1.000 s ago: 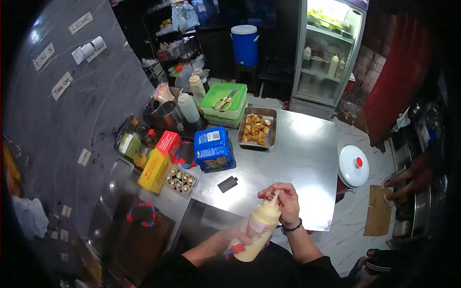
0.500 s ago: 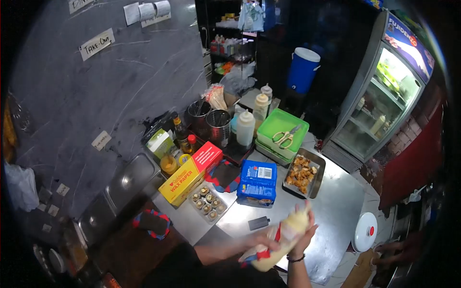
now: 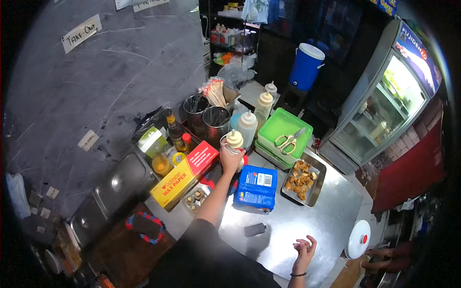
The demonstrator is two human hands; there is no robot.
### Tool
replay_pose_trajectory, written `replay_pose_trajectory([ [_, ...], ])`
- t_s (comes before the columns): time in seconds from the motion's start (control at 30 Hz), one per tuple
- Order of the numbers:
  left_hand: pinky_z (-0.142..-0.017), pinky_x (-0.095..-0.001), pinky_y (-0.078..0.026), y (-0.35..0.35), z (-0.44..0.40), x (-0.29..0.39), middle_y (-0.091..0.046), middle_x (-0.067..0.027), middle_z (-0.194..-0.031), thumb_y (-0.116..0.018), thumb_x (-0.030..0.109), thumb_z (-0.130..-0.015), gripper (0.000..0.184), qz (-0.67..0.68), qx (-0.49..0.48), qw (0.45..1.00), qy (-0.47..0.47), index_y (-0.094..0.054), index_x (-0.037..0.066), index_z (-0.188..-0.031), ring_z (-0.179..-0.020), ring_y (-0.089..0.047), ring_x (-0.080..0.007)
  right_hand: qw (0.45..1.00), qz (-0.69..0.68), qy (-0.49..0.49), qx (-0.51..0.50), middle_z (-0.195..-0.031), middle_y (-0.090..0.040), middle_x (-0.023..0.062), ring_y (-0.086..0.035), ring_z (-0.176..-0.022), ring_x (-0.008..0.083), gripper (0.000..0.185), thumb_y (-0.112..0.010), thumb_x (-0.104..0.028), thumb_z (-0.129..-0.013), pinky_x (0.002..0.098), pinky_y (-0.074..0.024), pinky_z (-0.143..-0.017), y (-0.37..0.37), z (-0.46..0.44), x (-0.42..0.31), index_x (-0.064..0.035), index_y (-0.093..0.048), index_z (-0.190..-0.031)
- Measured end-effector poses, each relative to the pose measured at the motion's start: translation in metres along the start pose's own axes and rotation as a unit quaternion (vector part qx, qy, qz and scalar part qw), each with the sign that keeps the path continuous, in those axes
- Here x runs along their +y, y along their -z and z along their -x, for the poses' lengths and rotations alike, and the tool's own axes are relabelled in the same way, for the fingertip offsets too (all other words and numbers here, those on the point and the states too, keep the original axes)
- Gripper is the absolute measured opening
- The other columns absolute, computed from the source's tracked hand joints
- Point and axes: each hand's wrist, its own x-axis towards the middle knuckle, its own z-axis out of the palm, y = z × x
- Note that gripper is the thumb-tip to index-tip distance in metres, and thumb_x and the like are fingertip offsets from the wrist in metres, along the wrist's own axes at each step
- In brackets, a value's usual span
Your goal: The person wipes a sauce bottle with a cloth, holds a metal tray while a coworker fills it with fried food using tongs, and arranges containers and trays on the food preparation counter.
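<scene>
My left hand (image 3: 231,161) is wrapped round a squeeze bottle (image 3: 234,138) with a cream-coloured top, upright beside the other bottles. Whether its base touches the surface is hidden by my hand and the blue pack. Above the steel table (image 3: 288,225), my right hand (image 3: 303,250) has its fingers loosely apart and holds nothing. A blue plastic-wrapped pack (image 3: 256,188) stands just right of my left forearm. To the left lies a yellow and red wax paper box (image 3: 185,175). A clear tray of sushi-like rolls (image 3: 194,199) is partly covered by my forearm.
A metal pan (image 3: 314,194) of browned food pieces sits near the green-lidded container (image 3: 284,132), with scissors (image 3: 288,142) on top. A small dark grey object (image 3: 254,229) lies on the table. At the right are a white lid (image 3: 357,239) and another person's hands (image 3: 379,258).
Both hands held the squeeze bottle low over the table. My left hand has carried it forward and left to the other bottles; my right hand has let go.
</scene>
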Motion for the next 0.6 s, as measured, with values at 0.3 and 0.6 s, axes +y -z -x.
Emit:
replay_pose_trajectory([
  [0.3, -0.089, -0.0362, -0.041, 0.002, -0.005, -0.019, -0.054, -0.0171, -0.106, -0.079, 0.006, -0.048, 0.071, -0.006, -0.059, 0.998, 0.036, -0.045, 0.003, -0.110, -0.101, -0.052, -0.0311, 0.976, 0.009, -0.074, -0.207, -0.084, -0.059, 0.0120, -0.059, -0.077, 0.0173, 0.020, -0.052, -0.002, -0.083, 0.0284, -0.0487, -0.073, -0.043, 0.009, 0.018, 0.0035, -0.047, -0.102],
  [0.6, -0.091, -0.0352, -0.040, 0.065, -0.004, -0.006, -0.053, -0.0152, -0.115, -0.075, 0.004, -0.058, 0.074, -0.041, -0.115, 0.991, 0.051, -0.039, 0.008, -0.122, -0.107, -0.051, -0.0280, 0.834, 0.156, -0.184, -0.497, -0.088, -0.063, 0.0081, -0.060, -0.079, 0.0133, 0.019, -0.059, -0.015, -0.083, 0.0271, -0.0484, -0.069, -0.173, 0.023, 0.141, -0.0009, -0.056, -0.095],
])
